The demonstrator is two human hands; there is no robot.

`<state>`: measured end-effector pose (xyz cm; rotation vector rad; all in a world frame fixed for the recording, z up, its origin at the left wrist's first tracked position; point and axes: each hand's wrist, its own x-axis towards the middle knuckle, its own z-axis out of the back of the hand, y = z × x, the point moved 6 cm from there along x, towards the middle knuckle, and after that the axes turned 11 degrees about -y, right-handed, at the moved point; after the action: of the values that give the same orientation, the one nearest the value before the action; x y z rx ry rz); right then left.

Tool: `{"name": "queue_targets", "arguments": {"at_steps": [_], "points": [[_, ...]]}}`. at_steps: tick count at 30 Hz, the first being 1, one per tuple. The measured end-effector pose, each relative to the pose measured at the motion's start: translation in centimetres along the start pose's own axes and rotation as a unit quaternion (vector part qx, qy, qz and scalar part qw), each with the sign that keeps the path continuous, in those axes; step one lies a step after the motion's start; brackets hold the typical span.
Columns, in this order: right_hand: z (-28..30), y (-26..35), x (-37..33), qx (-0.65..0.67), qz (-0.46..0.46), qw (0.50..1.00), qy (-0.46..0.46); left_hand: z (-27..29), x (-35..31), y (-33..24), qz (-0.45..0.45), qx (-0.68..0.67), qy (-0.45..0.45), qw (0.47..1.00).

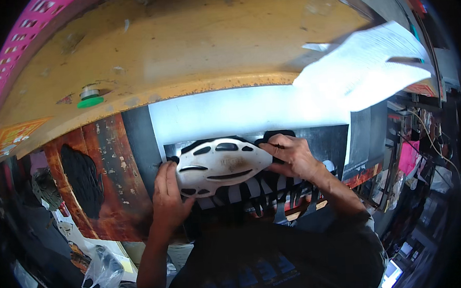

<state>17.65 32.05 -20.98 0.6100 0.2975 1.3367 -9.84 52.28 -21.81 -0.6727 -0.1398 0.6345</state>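
Observation:
A pale oval plate with several curved slots lies in front of me, its right end drawn to a point. My left hand grips its left end, fingers on top and thumb along the lower edge. The right tip is pinched between the thumb and fingers of my right hand. Dark material shows around the plate's upper edge and beside both hands. Beneath lies a glossy black sheet, on a white sheet. Black strips run down from the plate toward my body.
A yellow-brown ledge crosses behind, holding a green-edged round roll. White papers overhang its right side. Far left stands a pink perforated basket. Black cut pieces lie left. A clear plastic bag sits lower left.

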Motion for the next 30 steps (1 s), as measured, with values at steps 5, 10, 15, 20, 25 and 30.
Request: {"name": "queue_targets", "arguments": {"at_steps": [5,10,15,20,25,30], "points": [[0.1,-0.3,0.6,0.018,0.000,1.000,0.009,0.0,0.1,0.1,0.030,-0.011,0.009,0.999],[-0.2,-0.6,0.6,0.047,-0.041,0.998,0.009,1.0,0.7,-0.2,-0.012,-0.014,-0.018,1.000],[-0.8,-0.5,0.1,0.015,-0.041,0.999,-0.010,1.4,0.5,0.8,-0.033,0.008,-0.011,0.999],[-1.6,-0.8,-0.6,0.021,-0.109,0.994,-0.018,1.6,0.3,1.5,-0.067,-0.008,-0.031,0.997],[-1.8,-0.5,-0.7,0.054,-0.067,0.992,-0.094,1.0,-0.1,2.2,-0.029,-0.023,-0.027,0.999],[-2.2,-1.0,-1.1,0.032,-0.074,0.993,-0.084,1.1,-0.2,2.6,-0.051,-0.033,-0.042,0.997]]}}
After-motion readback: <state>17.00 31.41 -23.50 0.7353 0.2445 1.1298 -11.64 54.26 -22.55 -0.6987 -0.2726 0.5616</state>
